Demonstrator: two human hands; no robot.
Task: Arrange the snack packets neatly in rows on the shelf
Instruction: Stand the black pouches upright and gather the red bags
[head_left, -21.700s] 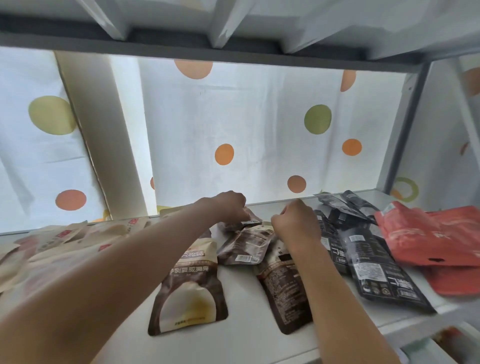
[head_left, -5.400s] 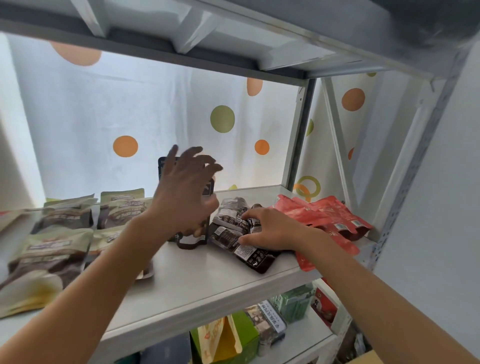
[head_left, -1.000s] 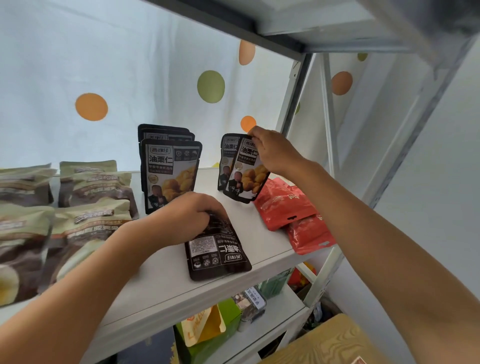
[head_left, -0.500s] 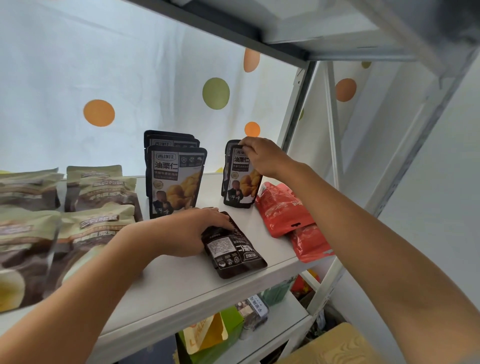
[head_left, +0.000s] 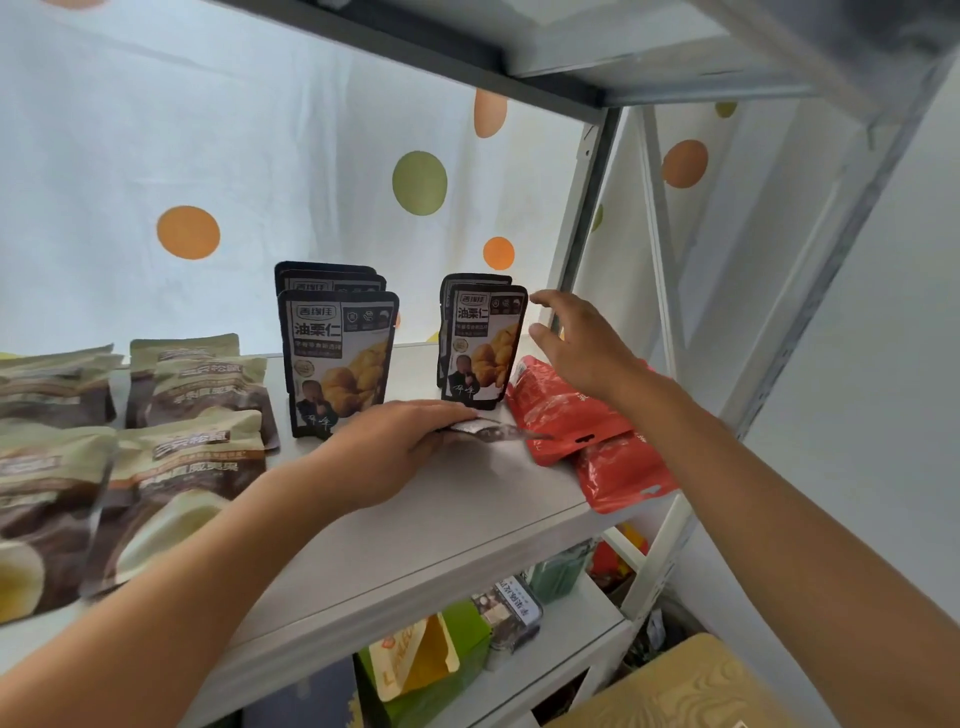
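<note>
Two groups of black chestnut packets stand upright on the white shelf (head_left: 415, 525): a left stack (head_left: 340, 358) of about three, one behind the other, and a right pair (head_left: 483, 345) nearer the metal upright (head_left: 587, 208). The left hand (head_left: 395, 447) lies palm down on the shelf in front of them, its fingers curled over the edge of another black packet (head_left: 493, 431), which is lifted edge-on so that only its thin silvery side shows. The right hand (head_left: 582, 343) hovers just right of the standing pair, fingers spread and relaxed, holding nothing and apart from the packet. Below it, red packets (head_left: 561, 410) lie flat in a loose pile at the right end of the shelf, one jutting over the near edge. To the left, beige-and-brown packets (head_left: 197, 415) lean back in rows. Behind everything hangs a white dotted curtain (head_left: 260, 156), and a lower shelf (head_left: 571, 639) holds assorted small goods.
</note>
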